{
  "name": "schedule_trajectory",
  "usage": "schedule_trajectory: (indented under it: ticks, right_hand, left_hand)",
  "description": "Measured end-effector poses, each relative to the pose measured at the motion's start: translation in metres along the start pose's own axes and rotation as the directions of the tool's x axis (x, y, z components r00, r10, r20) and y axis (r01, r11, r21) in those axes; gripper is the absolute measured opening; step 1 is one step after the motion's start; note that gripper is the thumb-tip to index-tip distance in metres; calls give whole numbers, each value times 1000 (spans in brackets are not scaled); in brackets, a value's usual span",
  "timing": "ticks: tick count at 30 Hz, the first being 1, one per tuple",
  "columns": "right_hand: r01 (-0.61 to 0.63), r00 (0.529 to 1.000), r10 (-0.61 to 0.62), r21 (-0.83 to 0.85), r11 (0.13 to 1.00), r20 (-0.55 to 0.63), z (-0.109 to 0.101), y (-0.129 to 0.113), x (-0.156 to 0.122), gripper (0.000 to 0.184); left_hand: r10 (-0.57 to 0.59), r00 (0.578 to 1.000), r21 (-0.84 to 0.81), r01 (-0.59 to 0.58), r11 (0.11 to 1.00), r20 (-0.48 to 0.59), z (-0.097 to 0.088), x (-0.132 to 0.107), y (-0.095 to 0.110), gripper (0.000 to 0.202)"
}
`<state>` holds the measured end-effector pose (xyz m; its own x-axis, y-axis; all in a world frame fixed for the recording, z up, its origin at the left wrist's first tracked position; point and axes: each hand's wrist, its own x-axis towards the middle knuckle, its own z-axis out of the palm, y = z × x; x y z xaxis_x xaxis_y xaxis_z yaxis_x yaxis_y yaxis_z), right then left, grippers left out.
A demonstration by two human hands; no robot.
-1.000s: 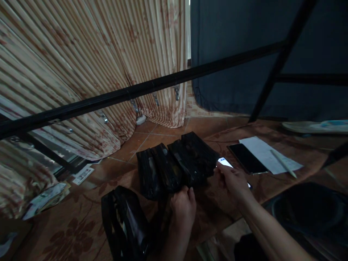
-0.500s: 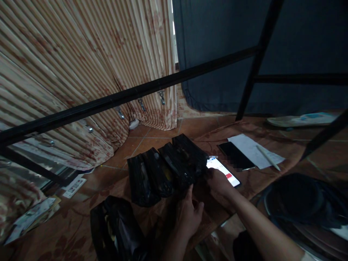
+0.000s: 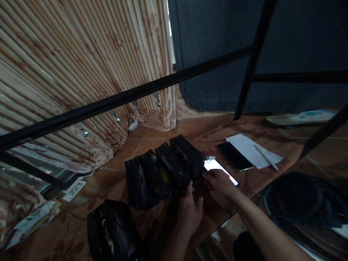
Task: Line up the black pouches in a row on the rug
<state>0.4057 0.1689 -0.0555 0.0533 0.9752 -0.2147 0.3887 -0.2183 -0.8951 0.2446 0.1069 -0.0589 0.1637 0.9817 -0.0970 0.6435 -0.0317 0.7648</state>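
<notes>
Both hands at the row of black pouches, on the floor mat.

Left hand (image 3: pixel 190 214), fingers loosely spread, lay just short of the black pouches (image 3: pixel 163 170); their long axes ran away from it. Right hand (image 3: pixel 219 183), fingers curled, rested beside the lit phone (image 3: pixel 221 170).

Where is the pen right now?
In the head view the pen lies to the right, on the white paper, just beyond the dark phone.

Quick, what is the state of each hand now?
Left hand: open, fingers touching the black pouches, holding nothing.
Right hand: resting on the lit phone; grip cannot be told.
</notes>
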Motion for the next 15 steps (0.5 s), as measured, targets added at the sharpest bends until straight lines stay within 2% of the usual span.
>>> schedule_trajectory:
  ticks: [3, 6, 9, 15]
  right_hand:
    - [-14, 1000, 17, 114, 993, -25, -3, -3, -5, 32]
    - [-18, 997, 31, 196, 980, -64, -5, -10, -9, 31]
    - [-29, 995, 52, 240, 970, -90, -7, -17, -13, 32]
    - [-18, 992, 56, 313, 949, -112, -12, -25, -18, 30]
  left_hand:
    - [19, 996, 63, -13, 998, -85, 13, 9, 19, 61]
    - [-79, 972, 216, 128, 968, -219, 26, 21, 36, 55]
    - [-125, 933, 321, 239, 916, -338, 34, 32, 43, 50]
    - [-189, 905, 362, 334, 870, -381, 37, 52, 41, 30]
